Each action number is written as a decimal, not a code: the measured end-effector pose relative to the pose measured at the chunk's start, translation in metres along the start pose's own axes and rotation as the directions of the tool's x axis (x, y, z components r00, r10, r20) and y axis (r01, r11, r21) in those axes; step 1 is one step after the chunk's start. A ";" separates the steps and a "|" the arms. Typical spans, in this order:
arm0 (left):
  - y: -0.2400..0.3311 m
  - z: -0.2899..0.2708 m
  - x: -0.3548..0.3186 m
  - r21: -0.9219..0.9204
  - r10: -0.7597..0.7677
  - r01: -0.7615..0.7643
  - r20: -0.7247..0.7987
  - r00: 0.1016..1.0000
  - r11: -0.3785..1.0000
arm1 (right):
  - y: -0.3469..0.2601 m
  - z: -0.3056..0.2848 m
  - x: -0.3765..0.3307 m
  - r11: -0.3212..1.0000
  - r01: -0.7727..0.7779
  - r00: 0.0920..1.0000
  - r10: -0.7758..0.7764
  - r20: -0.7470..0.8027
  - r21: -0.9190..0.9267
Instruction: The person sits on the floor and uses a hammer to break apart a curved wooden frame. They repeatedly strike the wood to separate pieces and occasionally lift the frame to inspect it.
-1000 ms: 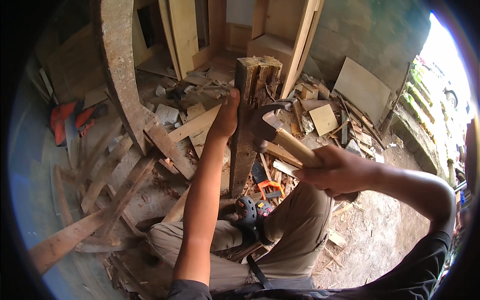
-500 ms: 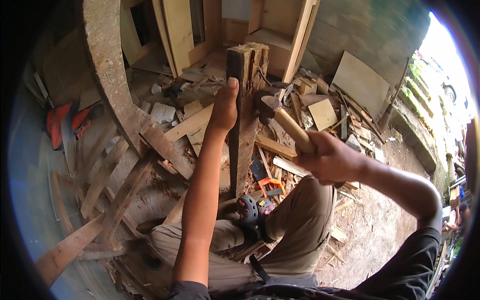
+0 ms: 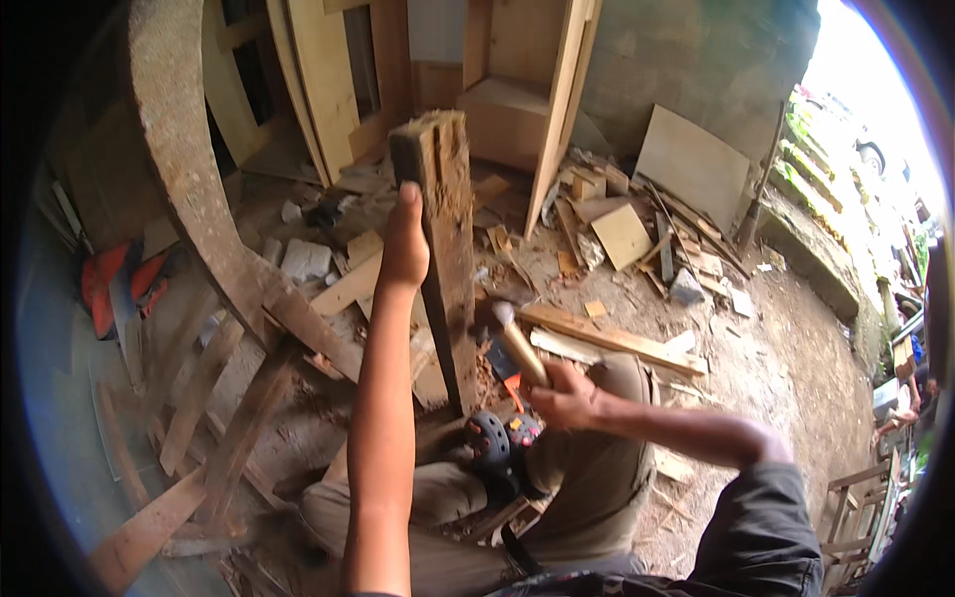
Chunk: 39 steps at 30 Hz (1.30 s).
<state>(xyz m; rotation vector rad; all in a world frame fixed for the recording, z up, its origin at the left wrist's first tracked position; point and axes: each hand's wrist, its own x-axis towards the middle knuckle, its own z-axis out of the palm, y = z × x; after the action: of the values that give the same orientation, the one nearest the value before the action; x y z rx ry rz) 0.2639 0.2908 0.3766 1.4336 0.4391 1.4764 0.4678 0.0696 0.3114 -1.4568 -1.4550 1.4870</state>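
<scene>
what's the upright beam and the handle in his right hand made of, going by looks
Beam: rough, weathered wood, unfinished; grey-brown grain and a split, ragged top end, steadied by the left hand. Handle: pale smooth wood, probably bare or worn; the right hand grips its lower end. The tool's head looks dark, likely metal, but it is blurred.

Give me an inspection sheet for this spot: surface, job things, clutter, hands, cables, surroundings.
Surface: dirt ground, littered with chips.
Job's things: weathered post standing upright; hammer with wooden handle, head low beside the post.
Clutter: loose planks, offcuts, a pale board leaning on the wall, a black tool on the lap.
Hands: left hand steadies the post near its top; right hand has its grip on the hammer handle.
Cables: nothing seen.
Surroundings: curved timber frame at left, wooden cabinet parts behind, daylight and greenery at right.
</scene>
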 end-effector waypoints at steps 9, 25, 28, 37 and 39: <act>0.035 -0.022 -0.019 -0.020 -0.027 0.027 -0.013 1.000 0.999 | 0.003 0.009 0.011 0.974 -0.217 0.974 0.221 -0.054 0.061; 0.088 -0.087 -0.191 0.531 0.221 -0.078 -0.212 0.952 0.844 | -0.025 0.021 0.014 0.760 -0.289 0.954 0.278 0.112 0.582; 0.062 -0.095 -0.252 0.451 0.105 0.128 -0.457 0.883 0.883 | -0.024 0.022 0.019 0.727 -0.274 0.962 0.204 0.183 0.630; 0.075 -0.152 -0.326 -0.017 -0.065 0.086 -0.797 0.601 0.996 | -0.011 0.023 0.061 0.228 -0.487 0.873 0.122 0.472 0.843; 0.075 -0.161 -0.335 -0.041 -0.074 0.070 -0.802 0.593 0.997 | -0.010 0.023 0.067 0.256 -0.456 0.890 0.151 0.431 0.852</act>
<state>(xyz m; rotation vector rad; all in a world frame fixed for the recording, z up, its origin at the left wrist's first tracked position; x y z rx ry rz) 0.0254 0.0424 0.2185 0.6260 1.0354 2.0106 0.4291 0.1277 0.2965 -0.7430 -0.0951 2.2687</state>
